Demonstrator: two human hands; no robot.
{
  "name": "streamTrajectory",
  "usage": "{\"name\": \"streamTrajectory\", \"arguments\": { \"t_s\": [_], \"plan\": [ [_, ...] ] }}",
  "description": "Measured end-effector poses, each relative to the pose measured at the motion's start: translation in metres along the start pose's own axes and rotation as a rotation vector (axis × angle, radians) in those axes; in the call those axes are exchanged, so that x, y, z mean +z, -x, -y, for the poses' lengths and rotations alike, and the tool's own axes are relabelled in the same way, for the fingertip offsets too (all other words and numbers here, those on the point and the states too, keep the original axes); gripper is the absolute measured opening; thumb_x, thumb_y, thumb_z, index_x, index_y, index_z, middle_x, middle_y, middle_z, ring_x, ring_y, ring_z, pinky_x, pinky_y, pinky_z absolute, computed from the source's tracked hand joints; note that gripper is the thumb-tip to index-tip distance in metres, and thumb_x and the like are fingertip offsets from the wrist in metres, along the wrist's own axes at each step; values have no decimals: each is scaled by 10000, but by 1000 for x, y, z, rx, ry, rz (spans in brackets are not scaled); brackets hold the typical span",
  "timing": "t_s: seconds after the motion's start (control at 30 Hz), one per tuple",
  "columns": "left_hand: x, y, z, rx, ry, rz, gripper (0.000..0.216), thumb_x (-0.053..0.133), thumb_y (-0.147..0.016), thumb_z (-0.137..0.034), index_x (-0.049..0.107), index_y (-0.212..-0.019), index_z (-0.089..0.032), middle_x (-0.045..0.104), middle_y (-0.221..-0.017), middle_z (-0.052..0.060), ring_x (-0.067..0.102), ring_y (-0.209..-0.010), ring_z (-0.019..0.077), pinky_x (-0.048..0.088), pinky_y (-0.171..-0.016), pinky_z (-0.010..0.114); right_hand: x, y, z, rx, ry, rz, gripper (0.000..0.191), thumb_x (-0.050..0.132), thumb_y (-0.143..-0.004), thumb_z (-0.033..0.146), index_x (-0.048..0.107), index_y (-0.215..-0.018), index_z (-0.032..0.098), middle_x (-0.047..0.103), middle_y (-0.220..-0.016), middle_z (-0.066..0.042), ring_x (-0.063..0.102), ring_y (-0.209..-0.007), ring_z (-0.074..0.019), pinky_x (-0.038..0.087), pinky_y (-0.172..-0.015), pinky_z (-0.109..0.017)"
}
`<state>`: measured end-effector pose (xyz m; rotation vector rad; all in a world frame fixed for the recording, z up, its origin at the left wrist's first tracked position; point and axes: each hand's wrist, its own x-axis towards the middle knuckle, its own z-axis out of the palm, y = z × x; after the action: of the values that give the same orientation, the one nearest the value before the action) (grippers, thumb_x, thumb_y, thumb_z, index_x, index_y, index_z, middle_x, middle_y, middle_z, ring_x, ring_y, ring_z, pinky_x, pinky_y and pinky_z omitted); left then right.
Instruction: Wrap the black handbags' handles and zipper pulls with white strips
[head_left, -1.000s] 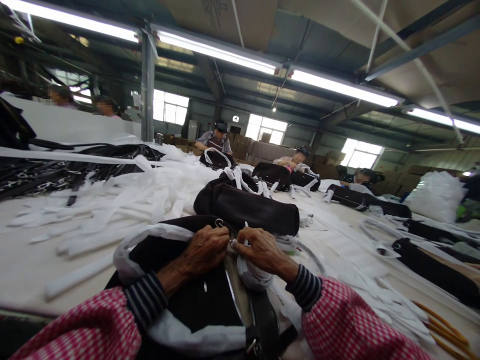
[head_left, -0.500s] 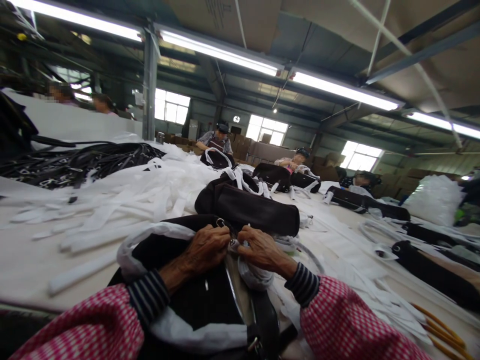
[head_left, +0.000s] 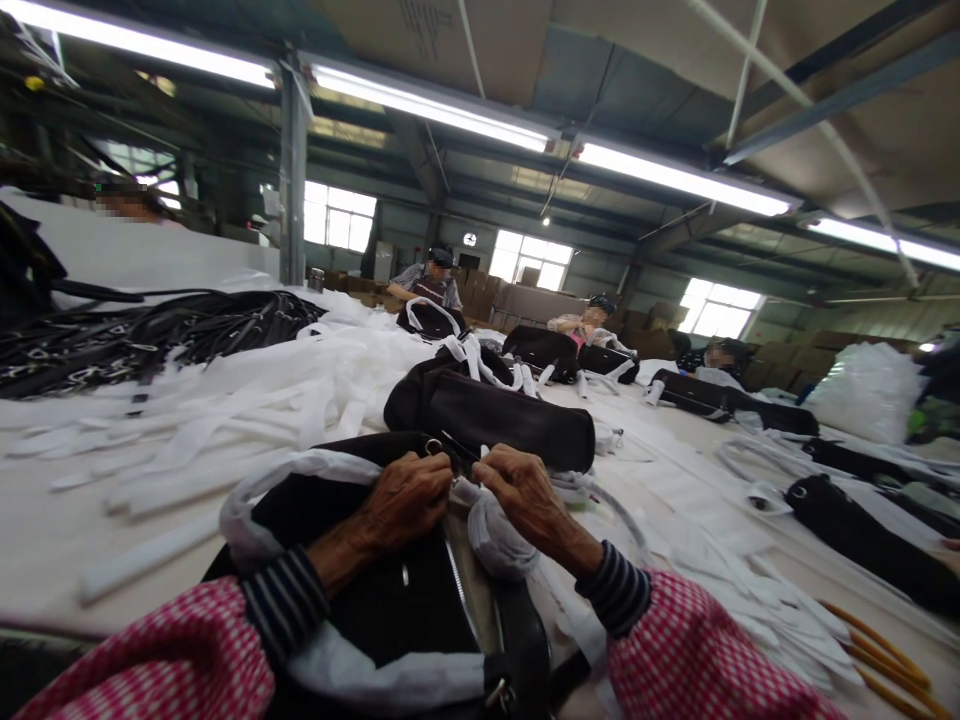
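Observation:
A black handbag (head_left: 375, 590) lies in front of me, its silver zipper open along one side and its handles wrapped in white paper. At its far end, my left hand (head_left: 412, 495) is closed in a pinch beside a metal ring (head_left: 433, 447); the fingers hide what they grip. Just right of it, my right hand (head_left: 525, 495) pinches white wrapping, with thumb and forefinger together. Below that hand hangs a bundle wrapped in white (head_left: 501, 540), beside the bag's opening. A dark strap (head_left: 523, 630) runs down the bag's right side.
Another black bag (head_left: 502, 410) lies just beyond my hands. White paper strips (head_left: 262, 390) and a heap of black straps (head_left: 165, 335) cover the left. More bags (head_left: 870, 540) and yellow cords (head_left: 892, 655) lie right. Co-workers (head_left: 431, 280) sit across the table.
My right hand has lifted slightly and its fingers have shifted on the white wrapping, showing more of the bundle below. My left hand stays at the bag's end. The view has moved slightly.

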<state>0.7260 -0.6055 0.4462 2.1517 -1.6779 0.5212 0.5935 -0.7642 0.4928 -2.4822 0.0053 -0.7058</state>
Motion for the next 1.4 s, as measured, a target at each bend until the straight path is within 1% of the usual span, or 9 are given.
{"name": "streamTrajectory", "arguments": {
  "t_s": [0.17, 0.3, 0.37, 0.47, 0.57, 0.77, 1.13, 1.27, 1.4],
  "plan": [
    [0, 0, 0, -3, 6, 17, 130, 545, -832, -71, 578, -773, -182, 645, -878, 13, 590, -766, 172, 373, -716, 321, 7, 1, -3, -1, -31, -27, 295, 615, -957, 239, 636, -672, 165, 594, -733, 0, 537, -690, -133, 359, -662, -268],
    [-2, 0, 0, -5, 12, 19, 125, 549, -839, -74, 585, -791, -183, 644, -889, 16, 598, -787, 177, 370, -720, 323, 9, 4, -3, 8, -81, 19, 151, 641, -950, 258, 733, -852, 188, 691, -837, -2, 609, -775, -150, 406, -733, -263],
    [-2, 0, 0, 0, 15, 33, 117, 551, -848, -82, 598, -815, -185, 647, -905, 18, 604, -800, 180, 369, -721, 326, 8, 4, -1, 8, -101, 40, 174, 628, -971, 317, 738, -906, 200, 707, -874, -4, 624, -799, -158, 420, -752, -268],
    [0, 0, 1, 11, 19, 32, 116, 551, -850, -83, 603, -829, -185, 652, -927, 18, 613, -834, 184, 371, -729, 329, 6, 4, 2, -11, -86, 42, 319, 540, -1024, 402, 723, -867, 194, 687, -837, -29, 616, -776, -171, 427, -745, -287],
    [3, 1, 2, 21, 29, -7, 126, 548, -845, -74, 590, -804, -185, 647, -910, 13, 606, -825, 177, 372, -730, 327, 7, 3, 1, -34, -63, 23, 397, 476, -1050, 371, 699, -779, 185, 665, -788, -39, 601, -747, -168, 422, -740, -293],
    [5, 1, 4, 20, -1, -14, 121, 554, -846, -85, 586, -785, -185, 641, -886, 16, 584, -771, 177, 376, -721, 332, 10, 3, -1, 4, -60, -5, 202, 635, -952, 231, 716, -779, 166, 667, -775, -3, 598, -743, -140, 391, -710, -259],
    [4, 1, 3, 8, -29, 9, 98, 571, -862, -112, 607, -803, -181, 661, -912, 20, 592, -782, 177, 386, -725, 323, 10, 7, 1, 36, -47, -10, 148, 664, -901, 175, 723, -765, 164, 684, -795, -5, 604, -747, -144, 399, -732, -268],
    [3, 1, 2, 4, -12, 4, 103, 571, -847, -98, 606, -795, -180, 656, -910, 16, 591, -775, 170, 391, -730, 317, -2, 18, 3, 12, -48, -10, 155, 641, -908, 180, 712, -771, 170, 661, -802, -5, 587, -728, -139, 396, -706, -267],
    [3, 0, 0, -11, -22, -3, 105, 565, -843, -99, 597, -788, -183, 646, -886, 12, 574, -746, 168, 391, -723, 315, -19, 26, 7, 44, -33, -45, 169, 636, -902, 189, 724, -759, 178, 658, -794, -3, 585, -714, -137, 392, -679, -264]
  ]
}}
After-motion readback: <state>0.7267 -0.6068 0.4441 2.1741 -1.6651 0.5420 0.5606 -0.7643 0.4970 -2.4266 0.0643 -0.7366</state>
